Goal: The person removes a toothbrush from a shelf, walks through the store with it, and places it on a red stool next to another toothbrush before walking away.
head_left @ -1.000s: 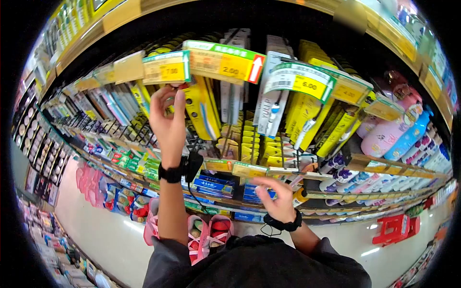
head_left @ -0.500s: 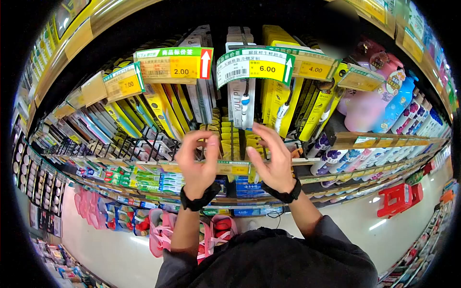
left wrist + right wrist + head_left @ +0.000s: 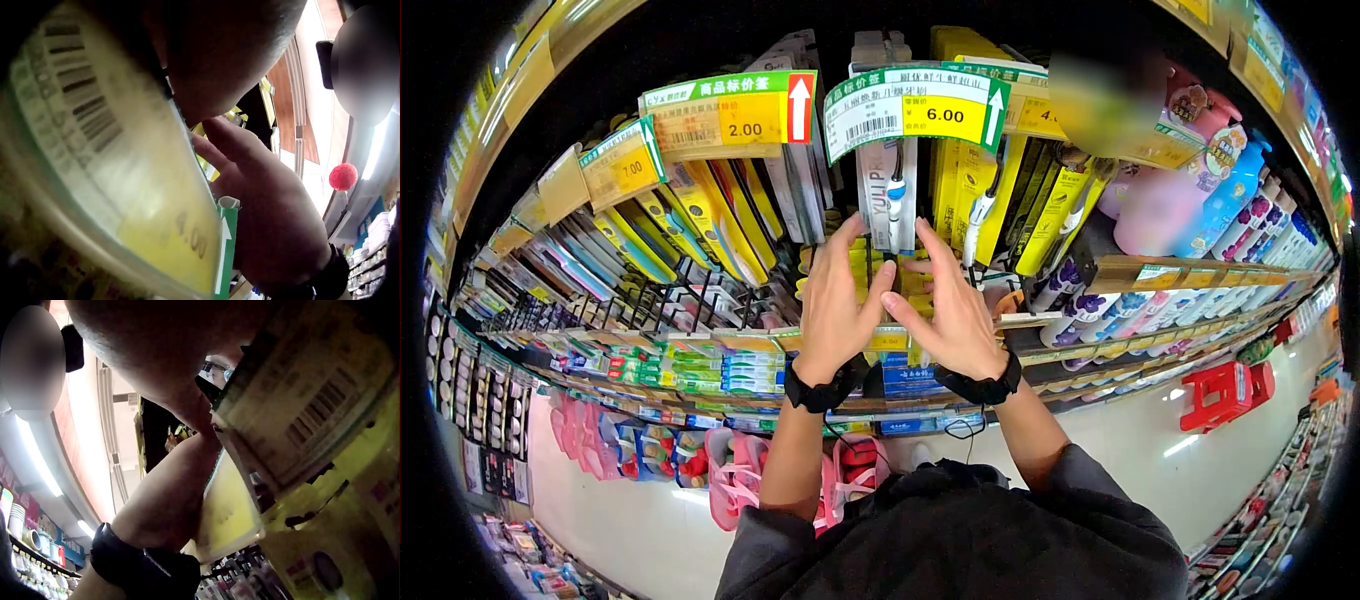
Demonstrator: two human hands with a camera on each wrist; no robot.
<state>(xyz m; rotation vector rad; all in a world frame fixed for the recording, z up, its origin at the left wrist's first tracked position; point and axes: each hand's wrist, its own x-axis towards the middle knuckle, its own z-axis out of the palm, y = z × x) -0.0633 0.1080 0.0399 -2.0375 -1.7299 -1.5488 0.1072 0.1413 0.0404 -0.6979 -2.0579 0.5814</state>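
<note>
My left hand point(image 3: 837, 295) and right hand point(image 3: 952, 300) are side by side in front of a shelf rack, thumbs turned toward each other and fingers mostly straight. Between them are small yellow packs point(image 3: 918, 285) on a hook. Just above my fingertips hangs a white toothbrush pack point(image 3: 887, 215) with a blue-and-white brush, under a 6.00 price tag point(image 3: 915, 115). In the left wrist view, my right hand point(image 3: 269, 187) is behind a tilted 4.00 price label point(image 3: 144, 194). The right wrist view shows my left hand point(image 3: 169, 487) beside price labels.
Yellow toothbrush packs point(image 3: 975, 215) hang to the right and more yellow packs point(image 3: 710, 220) to the left. Pink and blue bottles point(image 3: 1225, 210) stand at the right. Toothpaste boxes point(image 3: 910, 380) fill a lower shelf. On the floor are pink bags point(image 3: 735, 475) and a red stool point(image 3: 1215, 400).
My left hand has come down and right from the price tags at the upper left. Both hands have drawn together, their fingers straightening and reaching higher toward the rack.
</note>
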